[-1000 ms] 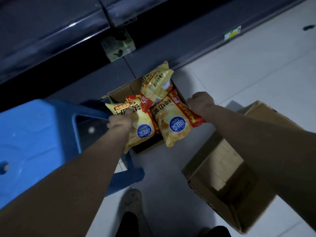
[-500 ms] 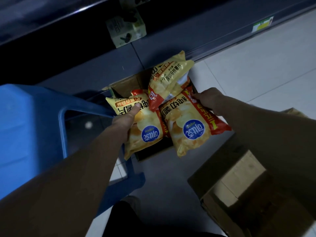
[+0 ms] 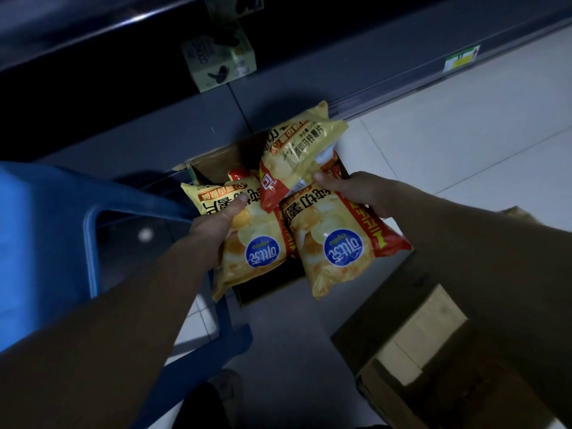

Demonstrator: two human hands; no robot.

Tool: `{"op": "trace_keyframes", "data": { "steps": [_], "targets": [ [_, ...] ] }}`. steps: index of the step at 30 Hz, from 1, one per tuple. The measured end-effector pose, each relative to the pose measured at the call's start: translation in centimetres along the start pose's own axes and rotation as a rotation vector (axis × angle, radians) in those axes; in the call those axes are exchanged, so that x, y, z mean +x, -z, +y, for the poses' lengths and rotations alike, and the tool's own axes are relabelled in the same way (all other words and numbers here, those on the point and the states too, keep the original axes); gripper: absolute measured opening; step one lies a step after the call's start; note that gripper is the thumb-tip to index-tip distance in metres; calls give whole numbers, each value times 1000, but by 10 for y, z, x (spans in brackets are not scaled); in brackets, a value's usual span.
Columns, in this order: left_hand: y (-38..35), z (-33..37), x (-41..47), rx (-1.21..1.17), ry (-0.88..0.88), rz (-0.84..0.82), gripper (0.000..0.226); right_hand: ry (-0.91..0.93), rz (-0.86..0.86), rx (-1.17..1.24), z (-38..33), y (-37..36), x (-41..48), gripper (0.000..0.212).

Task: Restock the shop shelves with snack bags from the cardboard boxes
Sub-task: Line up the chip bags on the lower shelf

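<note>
The left hand (image 3: 213,227) pinches 1 yellow chip bag (image 3: 247,239); the right hand (image 3: 349,190) grips 2 bags (image 3: 334,243), red-edged with blue round logos, above the open cardboard box (image 3: 216,162) at 12 o'clock.

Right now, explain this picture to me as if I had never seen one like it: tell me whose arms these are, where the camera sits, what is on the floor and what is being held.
There is no machine here. The camera is worn on a person's head and looks down, so the two arms reaching forward are that person's own.

The left hand grips one yellow chip bag by its side. The right hand holds two more: a big chip bag hanging down and a top chip bag sticking up above the fingers.

Under the bags, on the pale tiled floor, stands an open cardboard box pushed against the dark shelf base. A second cardboard box lies at lower right. A blue plastic stool stands on the left. On the dim shelf sits a small green carton.
</note>
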State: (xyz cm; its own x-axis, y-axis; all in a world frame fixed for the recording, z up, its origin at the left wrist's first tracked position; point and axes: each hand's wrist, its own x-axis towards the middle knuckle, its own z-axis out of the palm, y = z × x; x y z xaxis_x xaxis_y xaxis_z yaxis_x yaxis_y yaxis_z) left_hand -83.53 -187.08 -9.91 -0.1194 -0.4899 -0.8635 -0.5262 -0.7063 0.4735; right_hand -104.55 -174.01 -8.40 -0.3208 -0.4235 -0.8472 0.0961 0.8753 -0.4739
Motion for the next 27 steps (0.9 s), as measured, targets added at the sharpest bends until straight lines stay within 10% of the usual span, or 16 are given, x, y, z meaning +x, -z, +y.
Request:
{"op": "trace_keyframes", "data": {
  "steps": [27],
  "targets": [
    [-20, 86, -198, -36, -65, -211, 55, 28, -7, 79, -70, 83, -229, 57]
  ]
}}
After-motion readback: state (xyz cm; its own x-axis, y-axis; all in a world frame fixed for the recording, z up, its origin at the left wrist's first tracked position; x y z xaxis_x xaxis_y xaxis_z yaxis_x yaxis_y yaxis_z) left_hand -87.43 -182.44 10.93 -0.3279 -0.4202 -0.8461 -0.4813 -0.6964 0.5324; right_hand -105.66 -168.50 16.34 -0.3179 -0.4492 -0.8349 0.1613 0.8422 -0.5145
